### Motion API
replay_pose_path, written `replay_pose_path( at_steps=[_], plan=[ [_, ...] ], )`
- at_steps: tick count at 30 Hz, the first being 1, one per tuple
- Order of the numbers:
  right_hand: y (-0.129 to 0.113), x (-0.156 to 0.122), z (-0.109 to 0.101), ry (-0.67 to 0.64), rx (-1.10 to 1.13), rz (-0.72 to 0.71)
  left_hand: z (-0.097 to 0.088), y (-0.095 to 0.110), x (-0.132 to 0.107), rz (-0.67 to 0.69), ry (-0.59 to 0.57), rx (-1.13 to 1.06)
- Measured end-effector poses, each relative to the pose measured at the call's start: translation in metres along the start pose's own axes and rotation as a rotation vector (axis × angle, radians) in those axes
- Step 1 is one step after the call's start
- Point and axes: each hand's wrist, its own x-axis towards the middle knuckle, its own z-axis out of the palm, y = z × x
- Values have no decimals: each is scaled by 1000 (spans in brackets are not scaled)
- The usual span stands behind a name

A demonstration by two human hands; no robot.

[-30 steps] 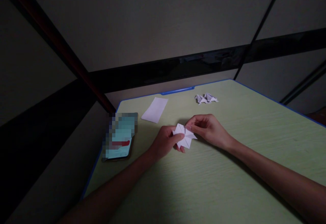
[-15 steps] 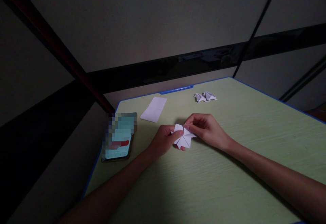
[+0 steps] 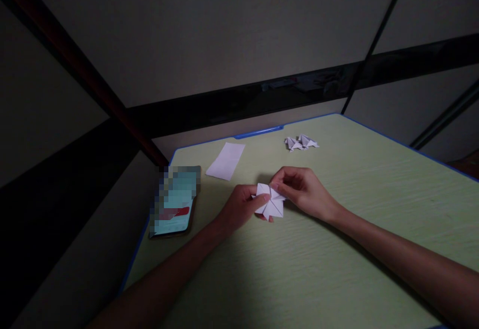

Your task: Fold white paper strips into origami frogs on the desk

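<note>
A small white folded paper [image 3: 275, 208] with crease lines and several pointed flaps is held between my two hands above the table. My left hand [image 3: 241, 207] grips its left side, the thumb lying flat across the top and fingertips showing underneath. At the upper right edge, my right hand [image 3: 301, 189] pinches a flap between thumb and forefinger. Part of the paper is hidden behind the fingers.
A pale green table [image 3: 337, 269] with a blue edge lies under my hands. Two folded paper figures [image 3: 301, 142] stand at the back. A flat white paper sheet [image 3: 226, 161] lies left of them, and a lit phone [image 3: 175, 204] near the left edge. Panels rise behind.
The folded paper has turned slightly, and its lower right flap now looks squarer and flatter. Both hands keep nearly the same place and grip.
</note>
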Motion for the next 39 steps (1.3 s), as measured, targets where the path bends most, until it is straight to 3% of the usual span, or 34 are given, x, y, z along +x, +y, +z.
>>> replay_pose_path(
  at_steps=[21, 31, 39],
  plan=[
    [0, 1, -2, -33, -31, -46, 1, 0, 1, -19, 23, 12],
    [1, -1, 3, 60, -151, -8, 4, 1, 2, -39, 75, 87],
    [1, 0, 4, 67, -153, -30, 4, 1, 3, -57, 90, 2]
  ],
)
